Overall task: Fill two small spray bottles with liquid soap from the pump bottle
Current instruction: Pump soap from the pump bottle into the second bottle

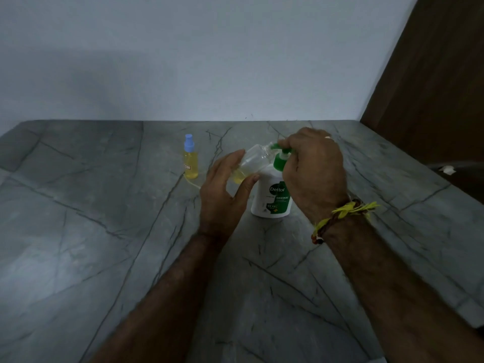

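Nearest, two bare forearms reaching in over a grey veined stone counter (91, 231), the right wrist wrapped in a yellow thread band (345, 210). Further in, left hand (222, 189) curled round a small clear spray bottle (248, 163), capless, tilted with its mouth up toward the green nozzle and a little yellow liquid pooled at its low end. Right hand (314, 169) bent over the green pump head (281, 155), fingers curled down on it. Under both, a white pump bottle (272, 197) upright on the counter, labelled Dettol. Beyond and to the left, a second spray bottle (190, 158), upright, blue-capped, nearly full of yellow liquid. Farthest back, a pale wall (183, 61) and a dark wooden panel (440, 74) at right.
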